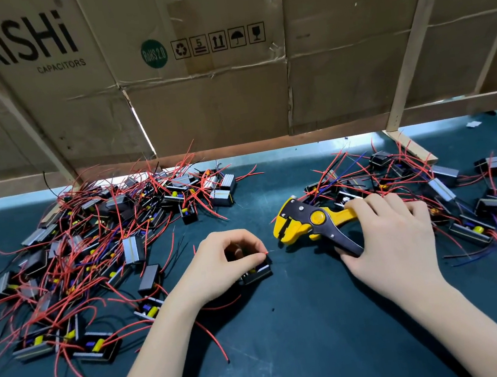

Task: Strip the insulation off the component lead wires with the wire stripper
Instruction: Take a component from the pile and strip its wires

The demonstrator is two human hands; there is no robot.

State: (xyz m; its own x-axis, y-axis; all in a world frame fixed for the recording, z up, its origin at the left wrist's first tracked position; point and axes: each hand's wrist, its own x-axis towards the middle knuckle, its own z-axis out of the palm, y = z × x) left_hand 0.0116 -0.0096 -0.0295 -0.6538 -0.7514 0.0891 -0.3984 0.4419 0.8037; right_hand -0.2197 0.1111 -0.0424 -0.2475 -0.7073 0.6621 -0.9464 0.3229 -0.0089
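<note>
Pinching the tip of a red lead wire between thumb and forefinger, the left hand presents the wire end toward the wire stripper, whose yellow head lies just beyond the fingertips with a small gap between them; the grip so close to the tip probably serves to keep the flexible wire straight for entry into the tool. The black component belonging to this wire rests on the dark green mat under the curled fingers, partly covered by them. The right hand wraps its fingers over the yellow handle and its thumb under the black handle, grasping the tool with its jaws apparently parted, a hold that seems ready for squeezing once the wire is seated. Outward of the left hand lies a large heap of components with tangled red wires; outward of the right hand lies a smaller heap, plausibly sorted apart, though which is finished cannot be told. Whether the pinched tip is already bare is too small to judge, and the stripper's blade slots are unclear. A cardboard wall closes off everything beyond both hands.
</note>
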